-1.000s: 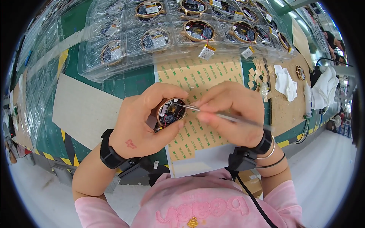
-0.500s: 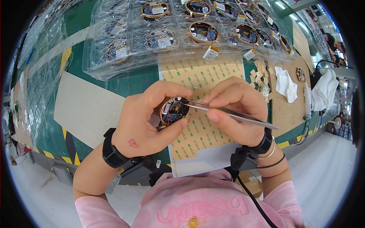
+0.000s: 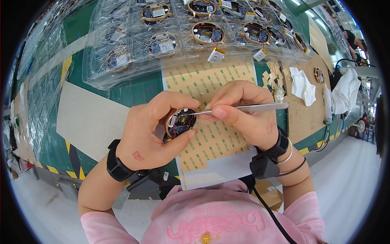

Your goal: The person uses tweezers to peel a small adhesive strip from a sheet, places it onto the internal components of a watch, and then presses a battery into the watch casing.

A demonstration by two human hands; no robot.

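Note:
My left hand is closed round the rim of a smartwatch case, gold-rimmed, with a dark circuit board and thin red wires inside. Its open face is tilted up toward me. In my right hand a pair of metal tweezers is pinched between thumb and fingers. The tweezers' tips reach into the upper part of the case; whether they grip anything there is too small to tell. Below both hands lies a tan adhesive sheet with green print, on a white backing.
Clear plastic trays across the back hold several similar watch cases, some with small silver batteries hanging out. A grey board lies at left. On the right are tan scraps, a white cloth and another watch part on a brown board.
The tweezers have swung to lie nearly level, their tips now further inside the case. My right hand has turned with them. The case and left hand have shifted slightly left in view.

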